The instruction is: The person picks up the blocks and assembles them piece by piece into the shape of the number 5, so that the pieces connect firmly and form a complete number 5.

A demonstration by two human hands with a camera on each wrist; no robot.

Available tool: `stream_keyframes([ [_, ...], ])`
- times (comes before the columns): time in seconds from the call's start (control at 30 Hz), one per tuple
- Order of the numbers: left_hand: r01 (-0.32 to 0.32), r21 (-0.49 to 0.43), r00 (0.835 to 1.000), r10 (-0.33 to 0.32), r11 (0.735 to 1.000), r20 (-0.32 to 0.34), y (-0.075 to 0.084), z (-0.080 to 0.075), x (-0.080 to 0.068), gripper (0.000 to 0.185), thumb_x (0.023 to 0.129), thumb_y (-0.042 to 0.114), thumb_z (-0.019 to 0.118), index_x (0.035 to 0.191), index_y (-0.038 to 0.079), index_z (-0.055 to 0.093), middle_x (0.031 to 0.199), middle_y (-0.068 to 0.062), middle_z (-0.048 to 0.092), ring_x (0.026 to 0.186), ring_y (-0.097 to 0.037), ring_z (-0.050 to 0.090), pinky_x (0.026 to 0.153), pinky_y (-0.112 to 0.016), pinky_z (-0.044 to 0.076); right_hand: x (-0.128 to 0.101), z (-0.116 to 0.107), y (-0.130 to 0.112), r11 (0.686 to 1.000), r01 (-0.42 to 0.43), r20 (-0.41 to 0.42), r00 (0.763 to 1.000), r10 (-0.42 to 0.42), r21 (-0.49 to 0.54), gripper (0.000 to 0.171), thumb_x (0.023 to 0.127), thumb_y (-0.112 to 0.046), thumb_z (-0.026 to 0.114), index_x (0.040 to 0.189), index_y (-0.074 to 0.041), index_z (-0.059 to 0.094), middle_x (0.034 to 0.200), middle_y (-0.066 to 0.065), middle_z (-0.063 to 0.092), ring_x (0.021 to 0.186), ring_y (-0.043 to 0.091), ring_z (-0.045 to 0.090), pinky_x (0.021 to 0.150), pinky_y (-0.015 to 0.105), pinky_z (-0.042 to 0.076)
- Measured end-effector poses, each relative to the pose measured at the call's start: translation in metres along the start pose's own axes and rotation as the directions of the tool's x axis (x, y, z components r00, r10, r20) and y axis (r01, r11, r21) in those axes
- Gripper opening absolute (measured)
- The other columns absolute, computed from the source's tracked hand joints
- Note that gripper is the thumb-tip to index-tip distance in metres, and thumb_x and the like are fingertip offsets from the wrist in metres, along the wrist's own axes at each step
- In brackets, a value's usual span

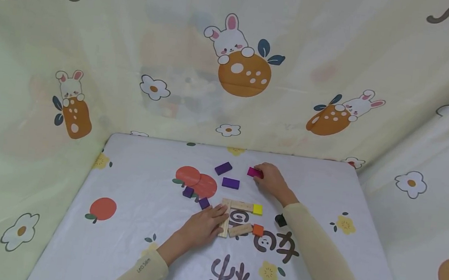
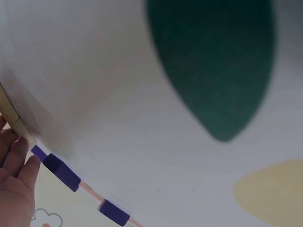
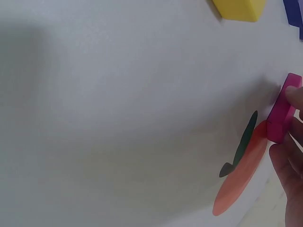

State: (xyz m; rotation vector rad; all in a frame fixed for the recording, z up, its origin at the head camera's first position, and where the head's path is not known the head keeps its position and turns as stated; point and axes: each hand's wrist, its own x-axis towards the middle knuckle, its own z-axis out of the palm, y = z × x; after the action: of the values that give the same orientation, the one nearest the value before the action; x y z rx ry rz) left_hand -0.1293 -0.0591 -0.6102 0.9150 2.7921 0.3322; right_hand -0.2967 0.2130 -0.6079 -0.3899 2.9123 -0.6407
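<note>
My right hand [image 1: 272,180] pinches a magenta block [image 1: 254,172] between thumb and fingers at the back of the table. In the right wrist view, the long magenta block [image 3: 282,111] shows at the right edge, gripped near its middle. My left hand [image 1: 204,226] lies with extended fingers over an upright-running strip of plain wooden blocks [image 1: 223,234]. One wooden plank [image 1: 241,205] extends right from the strip's top to a yellow block [image 1: 257,209]. A lower wooden plank [image 1: 241,230] slants toward an orange block [image 1: 258,230].
Two long purple blocks [image 1: 230,183] lie behind the wooden ones. Two smaller purple blocks [image 1: 204,203] sit near the left fingers. A black block [image 1: 280,220] is beside the right sleeve. A printed cloth [image 1: 138,235] covers the table, with curtains [image 1: 129,36] around it.
</note>
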Motion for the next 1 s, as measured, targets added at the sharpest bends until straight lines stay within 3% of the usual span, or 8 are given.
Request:
stream_keyframes([
  [0.3, 0.006, 0.002, 1.0, -0.006, 1.0, 0.002, 0.001, 0.001, 0.001, 0.053, 0.108, 0.035, 0.061, 0.157, 0.018, 0.052, 0.17, 0.0, 0.042, 0.161, -0.018, 0.037, 0.131, -0.039, 0.035, 0.002, 0.0, 0.003, 1.0, 0.016, 0.009, 1.0, -0.016, -0.022, 0.036, 0.098, -0.014, 0.075, 0.131, 0.0, 0.072, 0.125, 0.021, 0.072, 0.113, 0.034, 0.066, 0.11, 0.051, 0.057],
  [0.6, 0.001, -0.006, 1.0, -0.001, 1.0, -0.007, 0.001, 0.001, 0.001, 0.053, 0.106, 0.034, 0.064, 0.156, 0.017, 0.054, 0.169, -0.001, 0.044, 0.16, -0.019, 0.039, 0.13, -0.04, 0.037, -0.004, -0.001, 0.003, 1.0, 0.021, -0.034, 0.999, -0.022, -0.011, 0.037, 0.098, -0.016, 0.076, 0.132, -0.001, 0.071, 0.126, 0.021, 0.073, 0.114, 0.034, 0.066, 0.108, 0.051, 0.058],
  [1.0, 0.004, -0.005, 1.0, -0.004, 1.0, -0.013, 0.001, -0.001, 0.0, 0.053, 0.106, 0.034, 0.064, 0.155, 0.018, 0.055, 0.169, 0.0, 0.044, 0.16, -0.019, 0.04, 0.13, -0.04, 0.038, -0.037, -0.01, 0.001, 1.0, 0.001, -0.078, 0.997, -0.001, 0.005, 0.035, 0.096, -0.015, 0.078, 0.128, 0.0, 0.073, 0.123, 0.021, 0.073, 0.111, 0.035, 0.067, 0.105, 0.052, 0.06],
])
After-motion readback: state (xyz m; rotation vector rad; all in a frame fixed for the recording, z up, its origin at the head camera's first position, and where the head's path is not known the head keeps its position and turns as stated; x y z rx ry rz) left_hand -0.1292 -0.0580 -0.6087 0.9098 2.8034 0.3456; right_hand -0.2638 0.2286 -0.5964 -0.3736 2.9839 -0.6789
